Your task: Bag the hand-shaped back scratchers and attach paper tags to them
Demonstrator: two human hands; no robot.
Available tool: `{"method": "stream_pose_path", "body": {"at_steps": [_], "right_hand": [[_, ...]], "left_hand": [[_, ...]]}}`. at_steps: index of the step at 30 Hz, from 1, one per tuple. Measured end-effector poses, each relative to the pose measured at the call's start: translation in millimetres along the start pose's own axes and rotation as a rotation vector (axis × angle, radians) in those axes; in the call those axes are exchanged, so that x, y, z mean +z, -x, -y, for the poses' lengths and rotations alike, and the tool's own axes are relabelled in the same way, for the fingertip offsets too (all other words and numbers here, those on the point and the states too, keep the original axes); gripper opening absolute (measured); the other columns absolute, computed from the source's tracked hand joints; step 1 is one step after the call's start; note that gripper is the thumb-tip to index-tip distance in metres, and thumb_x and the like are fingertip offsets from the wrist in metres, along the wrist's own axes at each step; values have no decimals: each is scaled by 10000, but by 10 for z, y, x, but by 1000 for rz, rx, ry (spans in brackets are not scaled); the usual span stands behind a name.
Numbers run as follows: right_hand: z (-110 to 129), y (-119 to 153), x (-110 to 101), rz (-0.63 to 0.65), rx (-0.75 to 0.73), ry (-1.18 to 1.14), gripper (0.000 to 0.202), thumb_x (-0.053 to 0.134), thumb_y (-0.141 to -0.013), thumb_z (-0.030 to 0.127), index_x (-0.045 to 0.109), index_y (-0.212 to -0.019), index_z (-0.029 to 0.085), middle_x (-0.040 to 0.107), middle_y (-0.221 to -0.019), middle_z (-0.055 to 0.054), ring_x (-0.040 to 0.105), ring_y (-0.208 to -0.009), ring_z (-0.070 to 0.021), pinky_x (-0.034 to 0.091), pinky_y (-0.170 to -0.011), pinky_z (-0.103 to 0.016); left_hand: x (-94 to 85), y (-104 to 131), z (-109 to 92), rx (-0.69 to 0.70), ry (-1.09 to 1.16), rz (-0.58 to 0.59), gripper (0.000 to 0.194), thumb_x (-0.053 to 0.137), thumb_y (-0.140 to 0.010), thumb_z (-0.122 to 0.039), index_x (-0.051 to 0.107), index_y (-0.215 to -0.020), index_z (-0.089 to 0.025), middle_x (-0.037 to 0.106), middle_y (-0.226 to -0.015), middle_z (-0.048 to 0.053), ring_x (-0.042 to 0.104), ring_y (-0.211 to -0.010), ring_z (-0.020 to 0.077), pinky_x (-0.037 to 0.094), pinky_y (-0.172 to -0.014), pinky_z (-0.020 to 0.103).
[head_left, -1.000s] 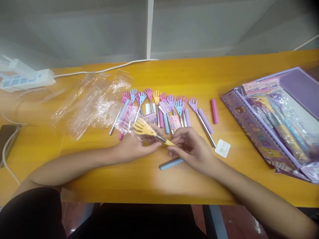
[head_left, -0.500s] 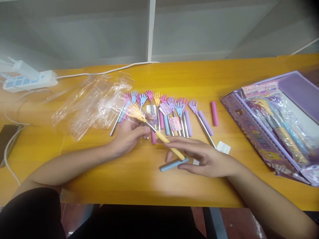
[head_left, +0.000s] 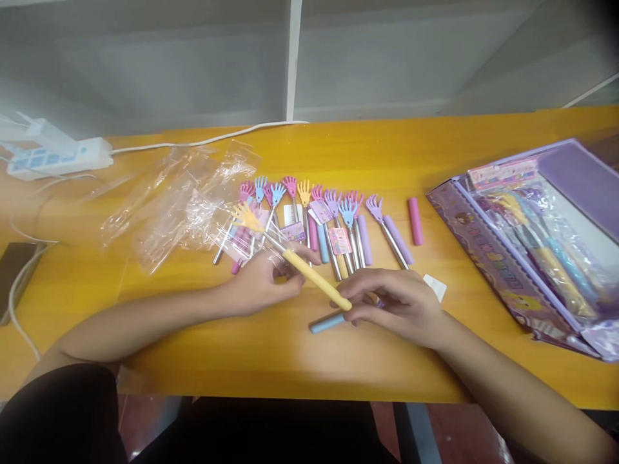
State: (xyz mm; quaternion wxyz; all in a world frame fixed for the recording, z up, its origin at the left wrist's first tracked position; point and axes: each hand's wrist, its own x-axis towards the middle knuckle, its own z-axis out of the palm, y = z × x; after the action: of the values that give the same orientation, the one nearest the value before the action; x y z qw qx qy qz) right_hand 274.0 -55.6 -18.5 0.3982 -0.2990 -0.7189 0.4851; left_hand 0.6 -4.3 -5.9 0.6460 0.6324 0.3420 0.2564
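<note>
A yellow back scratcher point(head_left: 316, 278) with a hand-shaped head and metal rod is held aslant above the table. My right hand point(head_left: 394, 306) pinches the lower end of its yellow handle between thumb and fingers. My left hand point(head_left: 261, 280) is just under the upper handle and rod, its thumb and fingers apart; whether it touches the scratcher is hard to see. Behind both hands lie several back scratchers in blue, pink, purple and yellow, among them a purple back scratcher point(head_left: 389, 229). Beneath my right hand rests a blue handle tube point(head_left: 326, 323).
Clear plastic bags point(head_left: 169, 206) lie to the left, near a white power strip point(head_left: 62, 158) with cables. On the right stands an open purple display box point(head_left: 503, 258) holding bagged back scratchers. A pink tube point(head_left: 414, 221) and a white tag point(head_left: 435, 287) lie between.
My left hand has let go of the scratcher's neck and opened. My right fingers have closed on the handle end. The scratcher has shifted slightly left.
</note>
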Motion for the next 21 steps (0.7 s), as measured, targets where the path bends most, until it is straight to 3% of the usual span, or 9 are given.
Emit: {"method": "stream_pose_path", "body": {"at_steps": [4,9,14,21], "right_hand": [[32,-9,91,-95,-93,72,244,832,-924,102,732,-1120,210,794,-939,-29,775,-776,-134,612,-640,-237],[55,-72,201,-90,-218,128,206,817,-944,133,747,-1126,199,784,-921,-51,766,-832,-169,647,-718,-294],[73,-72,233,-47,-195,171,157,810,-949,132,757,-1088,180,746,-943,-68,725,-820,-159,618,-680,-279],[65,-63,256,-29,-103,160,120,838,-938,184,745,-1013,196,700,-865,-29,642,-740,-135,552,-621,-267]], "left_hand": [[99,75,-43,-84,-34,68,180,678,-912,-199,685,-1092,-189,693,-1095,56,677,-975,186,569,-858,327],[191,172,-116,-95,-82,228,101,658,-927,-187,709,-1014,-184,706,-984,47,663,-895,184,567,-795,311],[209,197,-63,-51,-111,318,148,631,-884,-115,666,-1010,-187,625,-879,6,581,-763,144,511,-701,275],[260,257,6,-104,-229,412,132,630,-783,-92,543,-803,-190,566,-757,-26,545,-665,124,456,-620,254]]}}
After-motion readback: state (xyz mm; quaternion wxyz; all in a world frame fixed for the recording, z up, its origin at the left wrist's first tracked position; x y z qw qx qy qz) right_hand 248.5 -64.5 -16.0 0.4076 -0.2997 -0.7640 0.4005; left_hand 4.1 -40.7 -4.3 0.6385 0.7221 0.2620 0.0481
